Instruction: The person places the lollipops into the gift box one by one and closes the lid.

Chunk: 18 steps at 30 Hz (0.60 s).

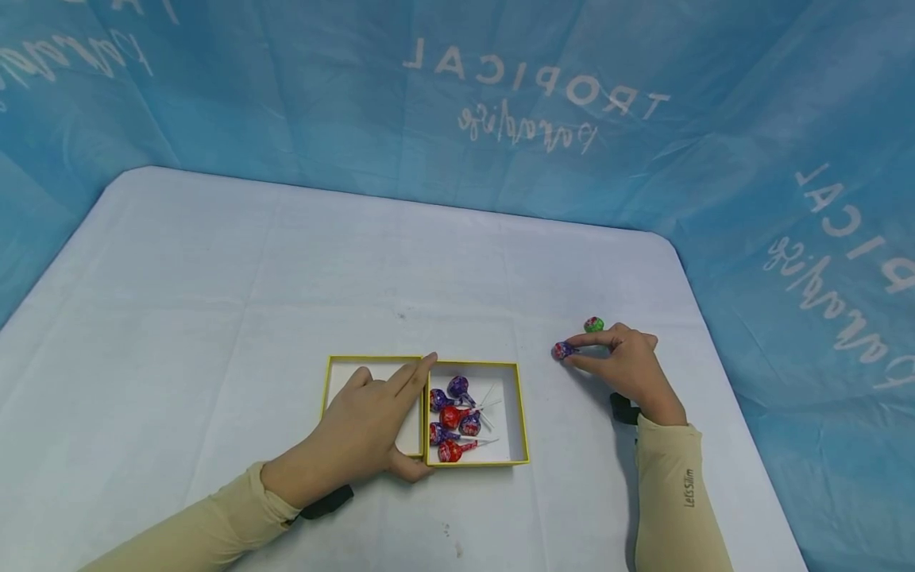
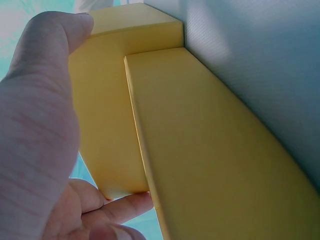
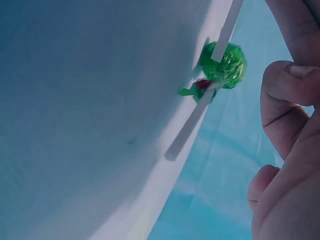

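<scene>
My right hand [image 1: 632, 365] pinches a purple-wrapped lollipop [image 1: 562, 350] between thumb and fingers, to the right of the box. Just behind that hand lies a green-wrapped lollipop [image 1: 593, 324], its white stick showing in the right wrist view. A yellow-edged white box [image 1: 509, 421] contains several purple and red lollipops [image 1: 452, 451], sticks mostly pointing right. Spread across the left tray, my left hand [image 1: 357, 433] grips the box near its left side, thumb at the near wall and fingers at the far one. In the left wrist view the yellow outer walls [image 2: 210, 125] show.
A second yellow-edged tray [image 1: 350, 367] sits against the box's left side, partly hidden under the left hand. Both stand on a white-covered table [image 1: 179, 334]. Blue printed curtains [image 1: 322, 103] rise along its far and side edges.
</scene>
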Tool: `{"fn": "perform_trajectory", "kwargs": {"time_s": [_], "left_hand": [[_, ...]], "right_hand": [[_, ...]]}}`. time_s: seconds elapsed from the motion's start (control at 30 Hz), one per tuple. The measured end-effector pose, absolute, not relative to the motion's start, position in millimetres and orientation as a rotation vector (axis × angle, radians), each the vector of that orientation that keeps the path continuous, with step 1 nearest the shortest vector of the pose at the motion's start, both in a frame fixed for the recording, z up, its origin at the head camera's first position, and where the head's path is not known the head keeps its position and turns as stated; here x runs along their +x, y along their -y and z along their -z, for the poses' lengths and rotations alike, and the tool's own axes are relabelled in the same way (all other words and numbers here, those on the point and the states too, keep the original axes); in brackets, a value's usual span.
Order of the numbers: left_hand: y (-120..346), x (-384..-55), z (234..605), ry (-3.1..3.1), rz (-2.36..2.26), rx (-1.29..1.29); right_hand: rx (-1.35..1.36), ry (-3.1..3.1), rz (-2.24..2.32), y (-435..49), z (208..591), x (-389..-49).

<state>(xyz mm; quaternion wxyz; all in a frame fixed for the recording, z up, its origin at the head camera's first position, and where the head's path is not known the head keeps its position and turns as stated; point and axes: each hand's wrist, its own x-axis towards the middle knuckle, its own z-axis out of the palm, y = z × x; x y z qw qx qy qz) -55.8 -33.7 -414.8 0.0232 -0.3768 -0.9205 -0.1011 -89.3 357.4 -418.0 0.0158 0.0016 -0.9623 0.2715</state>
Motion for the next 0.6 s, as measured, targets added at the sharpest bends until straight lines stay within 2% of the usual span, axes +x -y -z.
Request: {"fn": "perform_trajectory", "kwargs": {"time_s": [0.6], "left_hand": [[34, -57, 414, 2.858, 0.342, -1.171]], "right_hand": [[0.191, 2.931, -0.685, -334, 397, -80]]}}
